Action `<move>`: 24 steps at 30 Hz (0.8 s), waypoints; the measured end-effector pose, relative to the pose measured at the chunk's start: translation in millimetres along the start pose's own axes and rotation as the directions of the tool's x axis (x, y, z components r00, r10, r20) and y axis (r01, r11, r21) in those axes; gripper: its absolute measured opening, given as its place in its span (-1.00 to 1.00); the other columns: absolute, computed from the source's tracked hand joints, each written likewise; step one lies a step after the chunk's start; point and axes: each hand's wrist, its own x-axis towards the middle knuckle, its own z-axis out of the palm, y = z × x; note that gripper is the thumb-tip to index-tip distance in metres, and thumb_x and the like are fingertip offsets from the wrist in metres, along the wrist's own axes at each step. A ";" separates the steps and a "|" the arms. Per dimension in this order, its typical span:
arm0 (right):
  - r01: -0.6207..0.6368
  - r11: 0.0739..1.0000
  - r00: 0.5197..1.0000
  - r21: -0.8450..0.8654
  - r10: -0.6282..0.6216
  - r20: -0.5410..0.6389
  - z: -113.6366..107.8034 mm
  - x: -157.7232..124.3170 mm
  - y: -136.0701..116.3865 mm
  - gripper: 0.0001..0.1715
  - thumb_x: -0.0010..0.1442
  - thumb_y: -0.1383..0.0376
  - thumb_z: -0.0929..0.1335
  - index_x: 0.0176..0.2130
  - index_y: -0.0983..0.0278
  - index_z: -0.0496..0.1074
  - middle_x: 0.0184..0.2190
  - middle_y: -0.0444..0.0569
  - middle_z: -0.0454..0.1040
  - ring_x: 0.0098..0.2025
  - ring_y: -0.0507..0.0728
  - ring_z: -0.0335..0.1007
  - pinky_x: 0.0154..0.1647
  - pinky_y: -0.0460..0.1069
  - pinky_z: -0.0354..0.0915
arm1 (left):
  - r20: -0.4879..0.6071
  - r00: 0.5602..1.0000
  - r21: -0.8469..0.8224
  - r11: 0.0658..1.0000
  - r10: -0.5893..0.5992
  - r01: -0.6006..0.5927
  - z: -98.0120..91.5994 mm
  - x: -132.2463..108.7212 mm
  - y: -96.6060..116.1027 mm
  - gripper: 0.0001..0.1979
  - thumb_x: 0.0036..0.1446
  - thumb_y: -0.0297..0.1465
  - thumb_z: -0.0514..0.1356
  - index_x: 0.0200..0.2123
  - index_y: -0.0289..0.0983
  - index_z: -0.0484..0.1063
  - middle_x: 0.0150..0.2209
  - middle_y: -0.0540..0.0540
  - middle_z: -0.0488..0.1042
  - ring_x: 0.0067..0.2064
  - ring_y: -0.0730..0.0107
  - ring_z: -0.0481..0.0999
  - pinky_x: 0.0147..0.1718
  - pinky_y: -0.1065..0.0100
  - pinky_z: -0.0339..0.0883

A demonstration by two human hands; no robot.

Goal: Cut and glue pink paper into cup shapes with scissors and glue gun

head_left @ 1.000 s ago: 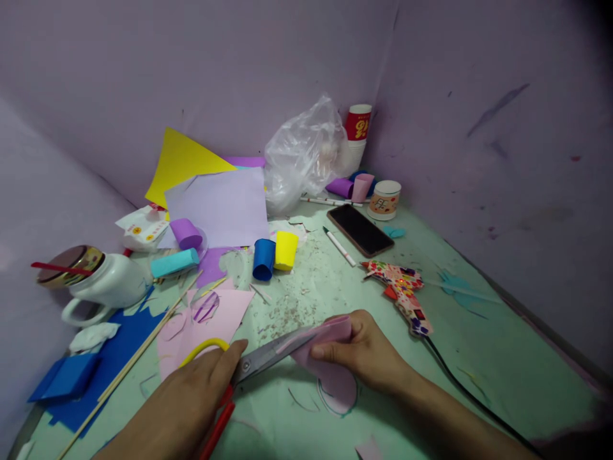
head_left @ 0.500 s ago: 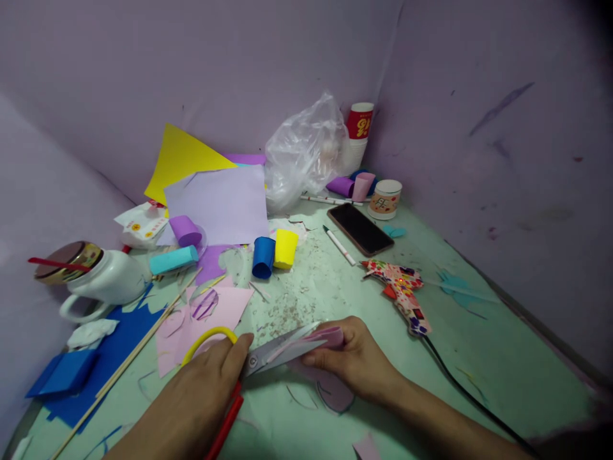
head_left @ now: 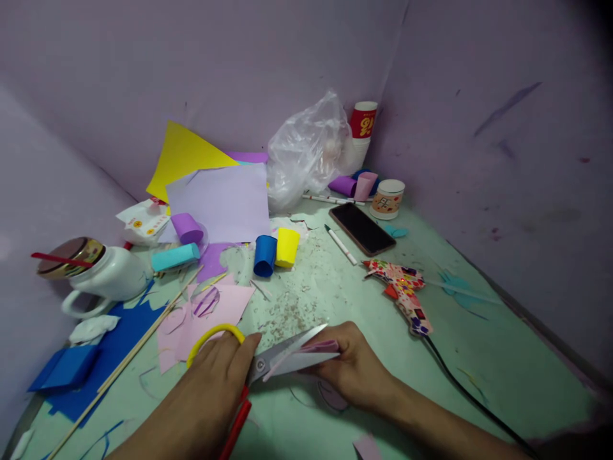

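Observation:
My left hand [head_left: 218, 374] is closed round the scissors [head_left: 275, 367], which have one yellow handle loop and one red one. Their blades point right and stand apart, with a pink piece of paper [head_left: 322, 347] between them. That folded or curved piece is pinched in my right hand [head_left: 355, 365], close to the blade tips. A thin pale strip lies along the blades. Under my right hand, partly hidden, a pink cut-out with a dark outline [head_left: 331, 397] rests on the table.
Right of my hands lies a flower-patterned glue gun [head_left: 405, 291] with a black cord, near a phone [head_left: 363, 228] and a marker [head_left: 341, 245]. Blue [head_left: 265, 257] and yellow [head_left: 287, 248] paper cups stand ahead. Pink scraps [head_left: 234, 303], wooden sticks [head_left: 143, 338] and a white mug [head_left: 117, 275] are leftward.
The scissors have moved slightly right, and their blades are wider apart around the pink paper. My left hand has shifted right with them. The right hand still pinches the paper.

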 end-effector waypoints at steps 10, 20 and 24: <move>0.040 0.999 0.999 0.030 -0.040 -0.021 0.0 -0.3 3.3 -0.89 0.00 0.33 0.49 -0.36 0.24 0.66 -0.56 -0.10 0.59 -0.51 0.02 0.45 -0.45 -0.13 0.35 | 0.214 0.976 -0.004 0.999 0.040 -0.040 -6.4 0.5 -6.5 -0.43 0.11 -0.60 -0.09 0.21 -0.36 0.25 0.08 -0.35 0.43 0.14 0.02 0.39 0.10 0.02 0.27; 0.056 0.998 0.998 -0.020 -0.057 -0.017 -0.7 -1.6 7.9 -0.88 0.04 0.38 0.44 -0.38 0.28 0.66 -0.56 -0.09 0.57 -0.52 0.02 0.43 -0.47 -0.13 0.33 | 0.207 0.977 -0.034 0.998 0.056 -0.050 0.0 0.9 -5.0 -0.42 0.12 -0.62 -0.09 0.21 -0.31 0.25 0.01 -0.27 0.49 0.07 0.14 0.47 0.08 0.13 0.30; 0.129 0.990 0.991 -0.055 -0.130 -0.015 1.7 -1.6 8.3 -0.77 -0.01 0.51 0.38 -0.40 0.33 0.65 -0.53 -0.06 0.58 -0.48 0.04 0.43 -0.45 -0.11 0.33 | 0.085 0.991 0.034 0.993 0.107 -0.111 8.0 -4.1 -4.6 -0.41 0.08 -0.63 -0.08 0.19 -0.32 0.27 0.02 -0.29 0.47 0.08 0.07 0.43 0.07 0.08 0.30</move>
